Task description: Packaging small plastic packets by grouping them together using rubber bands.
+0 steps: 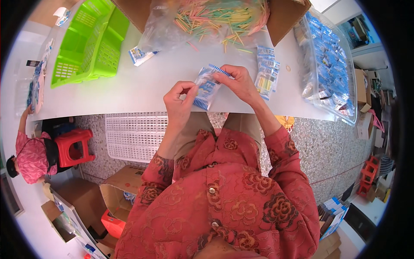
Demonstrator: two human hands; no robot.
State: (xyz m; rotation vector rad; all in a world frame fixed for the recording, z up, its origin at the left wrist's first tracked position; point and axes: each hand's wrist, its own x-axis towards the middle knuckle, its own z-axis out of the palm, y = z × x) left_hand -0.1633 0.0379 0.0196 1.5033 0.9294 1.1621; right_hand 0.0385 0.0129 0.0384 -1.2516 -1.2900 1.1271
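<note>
You pinch the small clear packet (pixel 207 87) between left hand (pixel 180 100) and right hand (pixel 238 82), steadying both ends above the white table (pixel 129 88).

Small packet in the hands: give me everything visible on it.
The packet is a small flat clear-plastic pouch with blue printing and blue ridged strips along its upper and lower ends. It sits tilted above the white table edge. The left hand pinches its left side; the right hand grips its upper right end. Contents are unclear.
</note>
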